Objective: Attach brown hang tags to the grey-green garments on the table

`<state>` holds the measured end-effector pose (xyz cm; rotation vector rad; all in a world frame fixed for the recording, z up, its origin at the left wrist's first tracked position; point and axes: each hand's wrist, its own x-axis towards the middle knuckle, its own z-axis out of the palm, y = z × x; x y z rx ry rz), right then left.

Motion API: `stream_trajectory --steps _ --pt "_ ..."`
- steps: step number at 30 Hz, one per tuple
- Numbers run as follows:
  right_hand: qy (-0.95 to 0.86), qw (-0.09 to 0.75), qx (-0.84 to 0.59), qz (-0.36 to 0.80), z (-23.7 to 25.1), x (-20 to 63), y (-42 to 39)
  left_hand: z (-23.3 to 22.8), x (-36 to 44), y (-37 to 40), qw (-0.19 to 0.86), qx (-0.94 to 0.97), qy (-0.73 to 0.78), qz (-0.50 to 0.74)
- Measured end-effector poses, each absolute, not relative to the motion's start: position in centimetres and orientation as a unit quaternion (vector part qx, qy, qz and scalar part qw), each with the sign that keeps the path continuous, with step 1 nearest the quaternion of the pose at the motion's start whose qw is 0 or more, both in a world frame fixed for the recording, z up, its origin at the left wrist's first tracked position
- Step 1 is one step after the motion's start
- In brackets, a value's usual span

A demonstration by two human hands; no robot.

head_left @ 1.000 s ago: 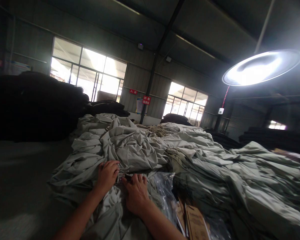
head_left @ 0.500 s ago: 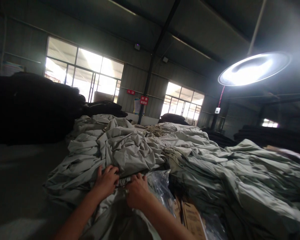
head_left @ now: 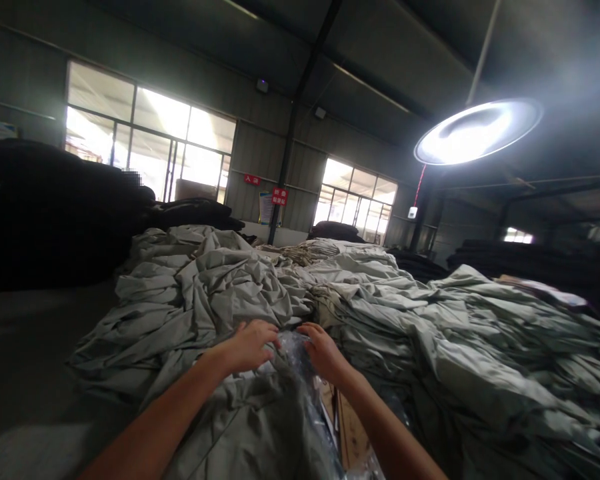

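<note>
A heap of grey fabric [head_left: 230, 277] with many folds lies before me. On its near part is a clear plastic bag [head_left: 296, 357], between my two hands. My left hand [head_left: 253, 345] is over the fabric at the bag's left side, its fingers bent and apart, pointing right. From the other side my right hand [head_left: 324, 350] reaches over the bag's upper end, fingers apart and at the plastic. No firm grip shows in either hand. Brown printed card [head_left: 351, 433] lies under my right forearm, partly covered by plastic.
More greenish-grey fabric [head_left: 460, 333] spreads to the right. A large dark pile [head_left: 45, 220] stands at the left beside the floor [head_left: 25, 360]. A bright round lamp [head_left: 480, 133] hangs at upper right, with a small white switch [head_left: 413, 213] on its cord.
Both hands have left the gathered fabric edge and moved right to the plastic bag, with their fingers looser. My view has turned slightly right.
</note>
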<state>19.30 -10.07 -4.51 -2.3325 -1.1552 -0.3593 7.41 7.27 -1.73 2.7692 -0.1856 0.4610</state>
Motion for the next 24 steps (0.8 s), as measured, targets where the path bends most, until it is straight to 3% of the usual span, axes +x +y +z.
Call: stream_trajectory --steps 3,7,11,14,20,24 --pt "-0.359 0.287 -0.870 -0.176 -4.2 20.0 -12.0 -1.5 8.8 2.9 0.171 0.961 -0.161 0.143" --pt "-0.241 0.185 -0.943 -0.139 -4.7 19.9 -15.9 -4.2 11.0 -1.3 0.156 0.955 -0.224 0.118" --pt "-0.179 0.121 -0.974 -0.060 -6.8 19.6 -19.1 -8.3 12.6 -2.2 0.154 0.974 -0.167 0.015" --pt "-0.178 0.138 -0.974 -0.028 -8.4 19.7 -20.1 -10.0 13.1 -1.8 0.143 0.980 -0.140 -0.017" --pt "-0.192 0.206 -0.959 -0.018 -8.9 20.5 -20.3 -9.4 13.0 -2.9 0.143 0.971 -0.143 0.128" --pt "-0.192 0.283 -0.940 -0.015 -8.5 21.4 -20.5 -9.4 12.8 -3.5 0.191 0.963 -0.156 0.110"
